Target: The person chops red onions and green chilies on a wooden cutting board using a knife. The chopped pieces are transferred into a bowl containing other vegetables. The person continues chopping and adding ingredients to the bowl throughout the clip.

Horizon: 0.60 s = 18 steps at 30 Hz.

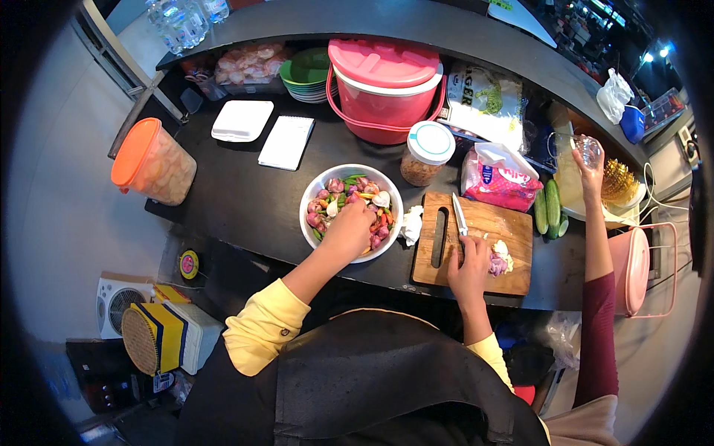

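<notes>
My left hand (pixel 351 227) reaches into a metal bowl (pixel 305 218) of shallots, garlic and red and green chillies. Its fingertips are down among them, so what they pinch, if anything, is hidden. Over the wooden cutting board (pixel 484 207), my right hand (pixel 469 267) has its fingers at the handle of a kitchen knife (pixel 459 216). The blade lies on the board, pointing away from me; whether the fingers close around the handle is unclear. Just right of that hand sit peeled shallots (pixel 496 264) and peeled garlic (pixel 501 249). A crumpled white tissue (pixel 411 225) lies between bowl and board.
Behind the bowl stand a lidded jar (pixel 428 156) and a pink bucket (pixel 385 100). A tissue pack (pixel 498 177) and cucumbers (pixel 552 209) border the board. Another person's hand (pixel 590 173) holds a clear glass (pixel 588 150) at right. An orange-lidded container (pixel 162 164) stands left.
</notes>
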Tool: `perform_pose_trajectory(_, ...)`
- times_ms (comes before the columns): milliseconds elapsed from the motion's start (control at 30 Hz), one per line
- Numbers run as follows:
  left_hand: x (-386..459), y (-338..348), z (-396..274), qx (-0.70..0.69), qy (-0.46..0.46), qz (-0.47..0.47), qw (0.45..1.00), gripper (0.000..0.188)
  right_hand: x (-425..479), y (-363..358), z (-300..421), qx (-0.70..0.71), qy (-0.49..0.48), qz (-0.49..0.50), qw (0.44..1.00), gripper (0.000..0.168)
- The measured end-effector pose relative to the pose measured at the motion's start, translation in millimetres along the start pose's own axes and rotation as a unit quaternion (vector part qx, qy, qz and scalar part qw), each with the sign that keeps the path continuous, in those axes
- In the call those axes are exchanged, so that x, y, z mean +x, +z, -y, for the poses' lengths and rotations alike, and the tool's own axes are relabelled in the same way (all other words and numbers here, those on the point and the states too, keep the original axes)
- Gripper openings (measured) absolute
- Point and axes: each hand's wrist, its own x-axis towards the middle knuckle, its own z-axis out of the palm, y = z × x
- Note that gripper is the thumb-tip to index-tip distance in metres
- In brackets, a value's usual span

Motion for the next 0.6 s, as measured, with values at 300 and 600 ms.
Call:
perform_pose_trajectory(300,-4,-30,25,-0.247,-0.088,-0.037,0.964,0.024,16,6,38,0.151,-0.036,0.050,0.987,0.023)
perform_pose_trajectory(600,-24,-11,6,-0.621,-0.222,0.097,0.746,0.036,24,39,90,0.330,-0.004,0.169,0.929,0.021)
